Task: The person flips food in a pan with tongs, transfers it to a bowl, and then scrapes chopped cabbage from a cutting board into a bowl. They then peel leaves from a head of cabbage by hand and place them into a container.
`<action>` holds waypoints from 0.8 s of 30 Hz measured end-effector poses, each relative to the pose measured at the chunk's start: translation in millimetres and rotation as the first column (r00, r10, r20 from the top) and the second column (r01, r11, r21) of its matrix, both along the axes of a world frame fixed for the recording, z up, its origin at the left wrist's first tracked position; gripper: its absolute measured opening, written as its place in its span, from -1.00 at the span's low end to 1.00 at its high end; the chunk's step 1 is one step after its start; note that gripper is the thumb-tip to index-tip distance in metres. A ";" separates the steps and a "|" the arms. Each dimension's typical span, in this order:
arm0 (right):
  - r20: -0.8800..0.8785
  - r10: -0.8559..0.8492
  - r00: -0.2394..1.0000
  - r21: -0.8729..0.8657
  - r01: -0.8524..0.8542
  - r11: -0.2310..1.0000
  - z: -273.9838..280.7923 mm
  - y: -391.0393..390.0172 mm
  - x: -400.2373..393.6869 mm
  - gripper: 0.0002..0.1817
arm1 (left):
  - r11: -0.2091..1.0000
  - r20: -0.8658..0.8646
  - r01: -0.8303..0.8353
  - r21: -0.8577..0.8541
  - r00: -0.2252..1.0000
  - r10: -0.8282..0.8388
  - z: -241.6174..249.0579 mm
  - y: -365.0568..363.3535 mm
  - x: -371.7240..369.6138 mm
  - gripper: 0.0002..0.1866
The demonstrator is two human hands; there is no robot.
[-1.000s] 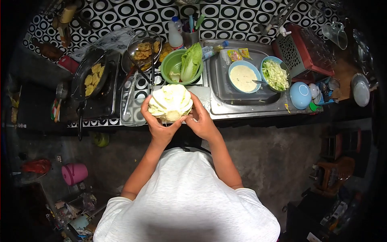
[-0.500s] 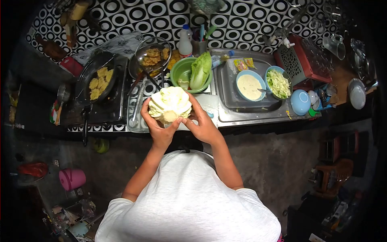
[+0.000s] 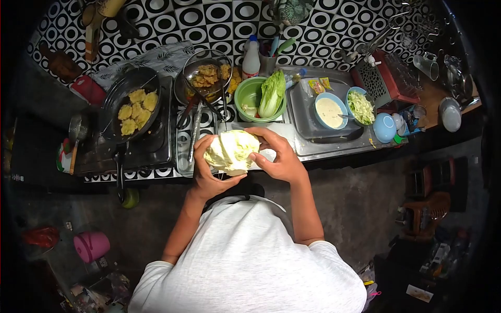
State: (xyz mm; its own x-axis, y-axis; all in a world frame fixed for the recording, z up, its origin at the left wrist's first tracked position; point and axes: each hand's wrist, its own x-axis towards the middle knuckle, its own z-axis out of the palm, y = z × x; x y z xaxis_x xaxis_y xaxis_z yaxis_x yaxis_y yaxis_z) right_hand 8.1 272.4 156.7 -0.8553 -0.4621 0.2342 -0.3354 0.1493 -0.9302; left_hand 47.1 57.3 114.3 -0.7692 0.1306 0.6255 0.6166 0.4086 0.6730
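A pale cabbage (image 3: pixel 231 150) is held up between both hands at the counter's front edge. My left hand (image 3: pixel 205 175) wraps round its left side, with the thumb along the underside. My right hand (image 3: pixel 283 160) grips the right side, its fingers over the top and the thumb pressed on the leaves. Just behind the cabbage stands a green bowl (image 3: pixel 243 111) holding a leafy green vegetable (image 3: pixel 272 94). A white cutting board (image 3: pixel 287 130) lies partly hidden under the hands.
Left, a black frying pan (image 3: pixel 110 122) on the stove holds several fritters (image 3: pixel 136 110); its handle juts over the front edge. More fried pieces fill a strainer (image 3: pixel 206 75). At right stand a bowl of batter (image 3: pixel 329 111), shredded cabbage (image 3: pixel 360 107) and a blue bowl (image 3: pixel 384 128).
The cabbage has been turned in my hands and its pale stem end points more downward. My right hand has moved up and right along its side. The camera view has shifted slightly.
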 end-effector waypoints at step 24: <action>-0.280 -0.160 0.947 0.141 0.205 0.969 19.5 -20.2 33.2 -0.77 | 0.999 -0.155 0.038 -0.013 0.987 -0.040 -21.5 -5.5 -2.0 -0.05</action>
